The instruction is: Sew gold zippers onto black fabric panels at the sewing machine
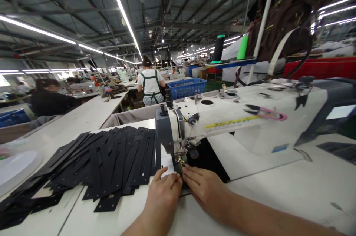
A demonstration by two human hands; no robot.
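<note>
A white sewing machine (233,117) stands before me, with a black fabric piece (210,156) lying under its head and spreading to the right. At the needle area is a small gold-coloured metal part (181,162). My left hand (164,193) is just in front of the presser foot, its fingers bent and pinched at the near edge of the black piece. Close against it, my right hand (207,189) lies with fingers stretched out over the piece, tips beside the gold part. The fingertips partly hide what lies between the hands.
Flat black slotted strips (111,162) lie heaped on the table at left. Pink-handled thread snips (267,113) rest on the machine arm. Thread cones (218,49) stand behind. Beyond are a blue crate (186,87) and a person (151,84) with their back to me.
</note>
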